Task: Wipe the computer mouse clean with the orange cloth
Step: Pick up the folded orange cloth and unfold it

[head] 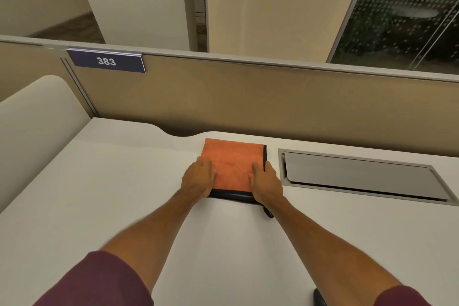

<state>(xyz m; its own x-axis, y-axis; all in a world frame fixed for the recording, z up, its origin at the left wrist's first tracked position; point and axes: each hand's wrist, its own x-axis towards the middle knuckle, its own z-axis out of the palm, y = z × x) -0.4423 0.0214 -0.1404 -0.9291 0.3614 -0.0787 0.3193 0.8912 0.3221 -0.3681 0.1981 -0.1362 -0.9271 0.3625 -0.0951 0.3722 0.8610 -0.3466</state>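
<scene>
One white worktop (124, 194) carries a folded orange cloth (232, 166) at its far middle, left of a metal cable hatch (360, 176), with the left hand (198, 181) and right hand (265, 185) pressing flat, fingers released, on its near corners.

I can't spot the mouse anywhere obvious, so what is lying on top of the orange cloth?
Only the two hands: the left hand and right hand lie flat on the folded orange cloth. No mouse sits on it. Whatever is beneath the cloth is hidden.
</scene>
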